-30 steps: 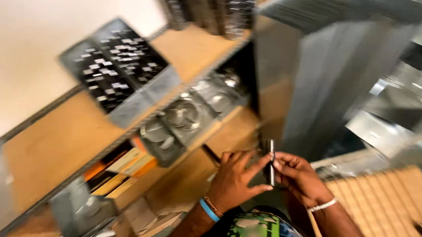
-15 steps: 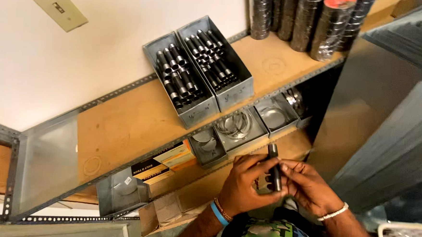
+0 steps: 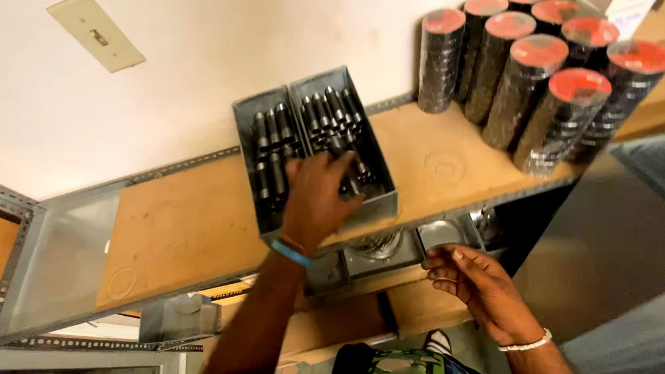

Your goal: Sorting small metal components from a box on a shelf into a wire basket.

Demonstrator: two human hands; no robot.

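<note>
The left hand (image 3: 313, 197) reaches into the right-hand grey bin (image 3: 381, 205) on the wooden shelf (image 3: 186, 225), its grip curled around a dark metal pin (image 3: 350, 182). The right hand (image 3: 479, 282) hangs below, grip loosely spread, empty.

The two metal bins (image 3: 381, 205) are grey, their cylindrical parts (image 3: 274, 142) black. The stacked rolls (image 3: 549, 115) are dark with red-orange tops. The shelf (image 3: 186, 225) is tan wood, the wall (image 3: 203, 51) cream.

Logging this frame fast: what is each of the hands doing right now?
Left hand: reaching into the grey metal bins, fingers on the dark cylindrical parts; grip cannot be told.
Right hand: open, empty, by the lower shelf.
</note>
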